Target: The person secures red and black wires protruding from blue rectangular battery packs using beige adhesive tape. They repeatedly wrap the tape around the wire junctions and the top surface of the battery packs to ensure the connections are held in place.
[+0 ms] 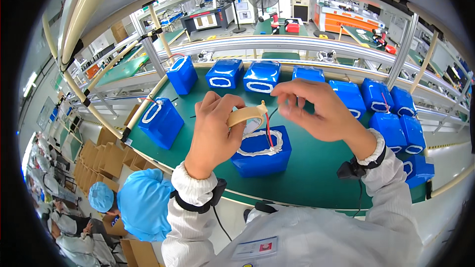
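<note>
My left hand [213, 133] grips a roll of tan masking tape [247, 117] above a blue battery pack [261, 151] that sits on the green bench [316, 168]. The pack has a white rim on top and red and black wires rising from it. My right hand [316, 109] is raised beside the roll, its fingertips pinched together near the tape's free end; whether they hold the tape end or a wire I cannot tell.
Several more blue packs line the back of the bench [262, 75] and pile up at the right [396, 123]; two stand at the left [161, 122]. A person in a blue cap [143, 202] sits at lower left near cardboard boxes. Metal rails run behind.
</note>
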Demonstrator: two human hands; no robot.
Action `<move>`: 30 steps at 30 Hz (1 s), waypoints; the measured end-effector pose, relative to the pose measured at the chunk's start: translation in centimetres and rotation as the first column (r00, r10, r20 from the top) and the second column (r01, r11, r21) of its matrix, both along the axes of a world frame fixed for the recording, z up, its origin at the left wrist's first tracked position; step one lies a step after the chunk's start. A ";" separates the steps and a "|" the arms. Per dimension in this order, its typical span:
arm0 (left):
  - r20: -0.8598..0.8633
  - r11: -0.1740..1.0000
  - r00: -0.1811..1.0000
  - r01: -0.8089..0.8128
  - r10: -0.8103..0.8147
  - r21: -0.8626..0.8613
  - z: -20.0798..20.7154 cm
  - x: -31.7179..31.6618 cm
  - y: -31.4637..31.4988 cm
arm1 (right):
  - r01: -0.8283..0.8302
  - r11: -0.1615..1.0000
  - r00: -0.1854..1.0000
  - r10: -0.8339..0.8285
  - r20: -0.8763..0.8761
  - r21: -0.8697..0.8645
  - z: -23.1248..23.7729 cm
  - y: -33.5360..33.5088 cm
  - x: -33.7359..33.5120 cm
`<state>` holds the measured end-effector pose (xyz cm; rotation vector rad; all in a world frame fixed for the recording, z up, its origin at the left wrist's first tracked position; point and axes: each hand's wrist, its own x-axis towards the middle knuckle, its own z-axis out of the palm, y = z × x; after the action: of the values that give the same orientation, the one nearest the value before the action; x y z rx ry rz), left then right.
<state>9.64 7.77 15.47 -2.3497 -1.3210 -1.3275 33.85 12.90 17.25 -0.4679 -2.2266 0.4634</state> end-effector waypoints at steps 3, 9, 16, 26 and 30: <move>-0.006 1.000 1.000 -0.015 0.015 -0.018 0.0 0.2 -0.8 | -0.062 0.985 0.996 0.071 0.055 -0.162 -0.2 1.0 -0.9; 0.066 0.994 0.994 -0.077 0.082 -0.073 -0.3 -0.3 -3.2 | -0.239 0.964 0.953 0.256 0.159 -0.120 -0.6 1.8 -2.4; 0.204 0.968 0.955 -0.183 0.217 -0.170 -2.5 0.0 -5.6 | -0.323 0.942 0.919 0.335 0.207 -0.094 -1.0 1.9 -4.0; 0.500 0.914 0.816 -0.081 0.290 -0.398 -5.2 2.3 -7.9 | -0.503 0.860 0.825 0.508 0.246 -0.090 -1.9 3.2 -5.4; 0.707 0.885 0.641 0.091 0.298 -0.456 -5.8 3.1 -8.9 | -0.538 0.841 0.799 0.530 0.284 -0.058 -1.5 3.1 -5.5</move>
<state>12.76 -1.10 9.68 -1.8849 -2.1664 -2.3445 28.34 15.98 15.75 0.1424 -2.6457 0.6918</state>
